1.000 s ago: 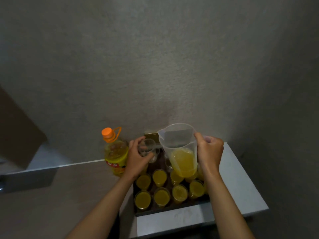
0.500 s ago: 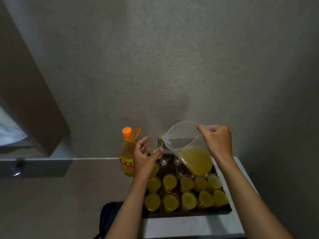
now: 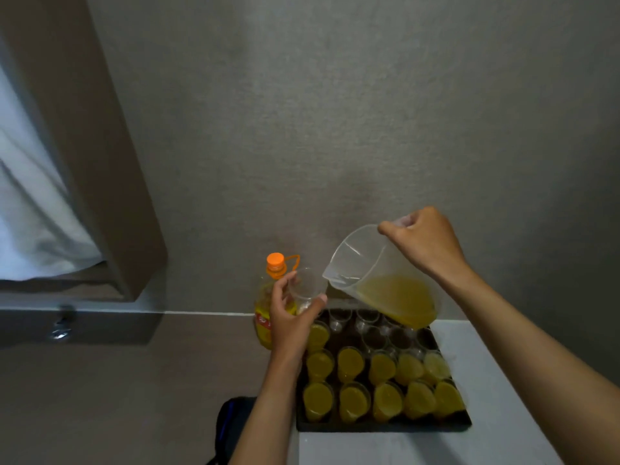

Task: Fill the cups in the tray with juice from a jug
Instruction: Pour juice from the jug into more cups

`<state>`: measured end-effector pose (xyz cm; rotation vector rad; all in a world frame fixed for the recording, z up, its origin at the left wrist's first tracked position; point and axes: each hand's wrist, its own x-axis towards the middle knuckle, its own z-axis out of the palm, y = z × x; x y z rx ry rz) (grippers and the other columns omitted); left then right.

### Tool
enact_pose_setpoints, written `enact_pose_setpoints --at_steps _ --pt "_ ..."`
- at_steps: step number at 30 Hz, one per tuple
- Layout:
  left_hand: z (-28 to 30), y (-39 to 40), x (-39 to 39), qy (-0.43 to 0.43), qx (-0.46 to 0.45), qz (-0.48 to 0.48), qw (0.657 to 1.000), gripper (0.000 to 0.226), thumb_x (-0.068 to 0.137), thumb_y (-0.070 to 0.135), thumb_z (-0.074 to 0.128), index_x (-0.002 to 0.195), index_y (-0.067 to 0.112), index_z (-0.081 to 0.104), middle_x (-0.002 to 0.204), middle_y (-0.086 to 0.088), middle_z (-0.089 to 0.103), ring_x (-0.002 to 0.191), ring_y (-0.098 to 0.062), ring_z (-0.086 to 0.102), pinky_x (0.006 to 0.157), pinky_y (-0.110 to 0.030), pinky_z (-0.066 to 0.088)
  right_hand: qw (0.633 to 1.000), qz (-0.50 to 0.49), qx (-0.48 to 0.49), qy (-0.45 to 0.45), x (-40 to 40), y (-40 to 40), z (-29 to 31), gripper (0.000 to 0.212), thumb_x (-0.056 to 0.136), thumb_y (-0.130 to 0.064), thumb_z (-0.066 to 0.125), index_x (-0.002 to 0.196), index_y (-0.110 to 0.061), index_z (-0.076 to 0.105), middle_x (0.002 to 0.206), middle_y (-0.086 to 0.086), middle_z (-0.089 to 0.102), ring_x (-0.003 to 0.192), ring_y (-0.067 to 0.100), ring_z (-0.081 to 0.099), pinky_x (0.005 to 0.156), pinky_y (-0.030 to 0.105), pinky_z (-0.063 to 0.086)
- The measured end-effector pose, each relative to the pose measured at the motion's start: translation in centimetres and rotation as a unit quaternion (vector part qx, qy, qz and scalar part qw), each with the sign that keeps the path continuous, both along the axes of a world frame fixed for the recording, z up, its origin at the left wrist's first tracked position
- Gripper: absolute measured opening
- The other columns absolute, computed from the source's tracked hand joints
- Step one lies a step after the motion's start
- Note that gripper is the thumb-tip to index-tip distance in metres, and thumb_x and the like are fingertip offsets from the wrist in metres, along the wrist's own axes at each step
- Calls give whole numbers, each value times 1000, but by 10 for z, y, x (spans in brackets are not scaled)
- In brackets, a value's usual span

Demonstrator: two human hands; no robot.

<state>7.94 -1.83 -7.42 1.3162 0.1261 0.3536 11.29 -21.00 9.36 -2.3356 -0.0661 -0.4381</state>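
The right hand grips the tilted jug; its spout sits just right of the empty cup the left hand holds.

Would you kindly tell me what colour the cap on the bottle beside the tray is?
Orange, on the bottle cap; the head view shows it clearly.

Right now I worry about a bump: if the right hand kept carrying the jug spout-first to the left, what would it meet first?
Probably the empty cup in the left hand; depth is unclear.
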Motion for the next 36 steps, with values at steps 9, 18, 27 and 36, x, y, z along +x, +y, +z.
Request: enact_pose_setpoints --at_steps 9,18,27,36 --pt "5 8 -9 -7 -20 -18 1000 59 78 1 84 130 21 62 130 2 66 114 0 62 78 -7 49 997 15 -74 5 3 22 23 52 85 -33 69 48 -22 34 40 -10 29 39 12 27 51 30 30" --pt "6 5 -9 -16 -5 -28 999 60 77 8 87 127 31 63 132 9 62 127 -8 54 77 -3 46 993 23 -120 -2 7 32 34 49 83 -33 71 49 -19 39 40 -8 33 39 11 30 50 29 32" --pt "-5 6 -2 -9 -5 -42 999 61 77 16 88 128 35 63 132 15 62 131 -8 52 99 -31 55 987 22 -157 2 13 36 37 46 82 -37 71 51 -20 42 45 -5 39 43 16 37 51 31 35" --pt "-9 11 -2 -2 -10 -26 1000 59 77 12 87 127 33 63 130 14 63 125 -2 55 86 -9 50 987 13 -158 2 14 42 43 44 83 -37 72 52 -20 47 45 -5 41 42 15 37 51 30 34"
